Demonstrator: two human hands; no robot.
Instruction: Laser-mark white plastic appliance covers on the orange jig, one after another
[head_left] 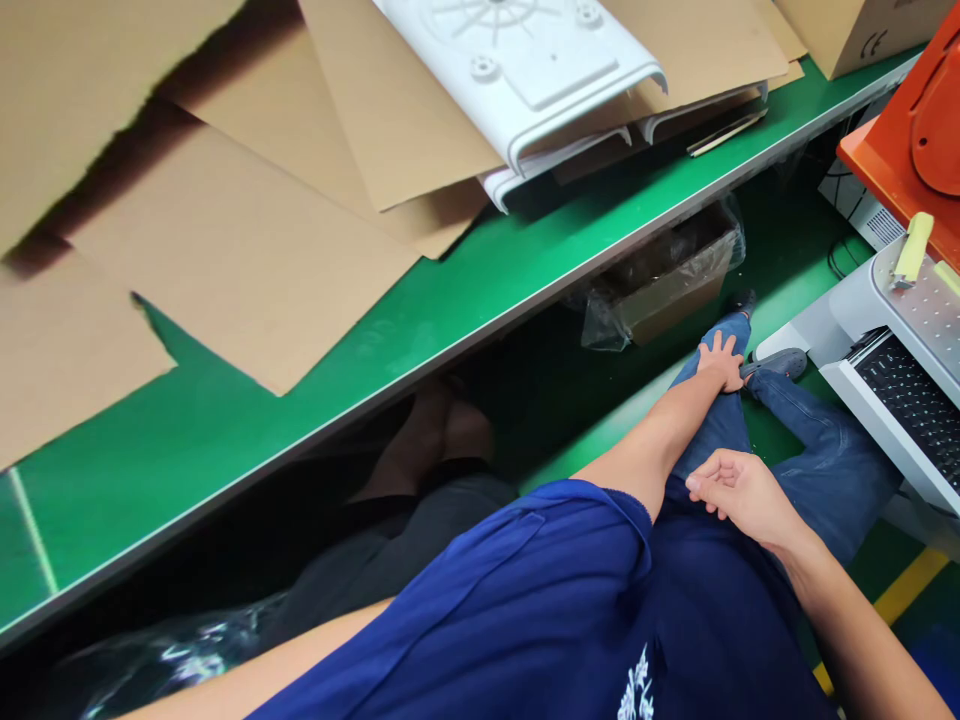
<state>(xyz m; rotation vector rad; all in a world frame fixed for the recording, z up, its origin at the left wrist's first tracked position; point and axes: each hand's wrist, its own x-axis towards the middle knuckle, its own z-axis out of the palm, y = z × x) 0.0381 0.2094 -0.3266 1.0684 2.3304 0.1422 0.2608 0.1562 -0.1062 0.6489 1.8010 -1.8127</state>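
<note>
My left hand (720,362) lies with fingers spread on the leg of my blue jeans (709,425), near the knee. Over my lap, my right hand (739,490) is closed in a loose curl, thumb against the index finger. Nothing shows between those fingers. Both hands are apart from the green worktable (360,370). On it lie large flat cardboard sheets (255,250) and a white plastic panel (540,70) with a round ribbed pattern. More white panel edges stick out beneath it, layered with cardboard.
A carton (675,300) lined with clear plastic stands under the table. A box marked CE (862,40) sits at the back. To my right are an orange plastic part (915,150), a yellow-handled object (913,245) and a black keyboard (911,400). Another person's bare knees (457,435) show at left.
</note>
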